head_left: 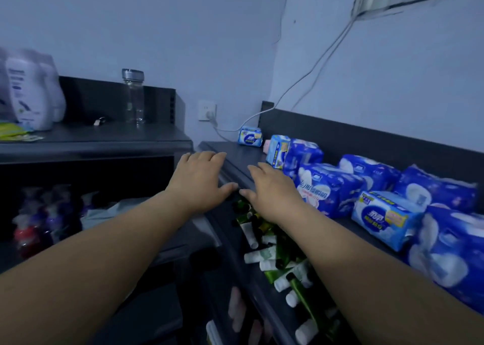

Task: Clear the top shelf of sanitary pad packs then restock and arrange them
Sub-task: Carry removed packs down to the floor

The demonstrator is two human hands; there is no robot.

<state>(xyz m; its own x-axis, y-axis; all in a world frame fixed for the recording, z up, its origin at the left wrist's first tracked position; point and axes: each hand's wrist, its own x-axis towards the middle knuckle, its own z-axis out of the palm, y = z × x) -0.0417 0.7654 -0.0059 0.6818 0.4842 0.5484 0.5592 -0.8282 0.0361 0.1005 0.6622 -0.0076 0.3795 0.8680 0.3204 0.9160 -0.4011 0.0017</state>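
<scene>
— Dark grey metal top shelf, right-hand unit. Status?

— Not cleared. Dark blue plastic pad packs crowd it from mid-length to the near end. They lie loosely from the back rail to the front edge, in no tidy rows.

— Hands?

— Left hand lies flat at the shelf's far front corner, and the right hand is just beside it over the front edge. Both are spread with fingers straight, and neither has hold of anything. Whether they touch the metal or hover, I cannot tell.

— Lighter packs?

— A light blue pad pack lies at the front edge towards the near end. A second light blue pack stands on end where the cluster stops. A small light blue pack sits alone at the far back corner, apart from the rest.

— Below?

— Green and white small tubes are heaped on the shelf underneath. They look unrelated to the job.

— Where are we, then?

— My judgement: early. Only the far end of the top shelf is bare, and every pack in view sits on it. Most of the clearing is left to do. Restocking and arranging are not yet begun.
</scene>
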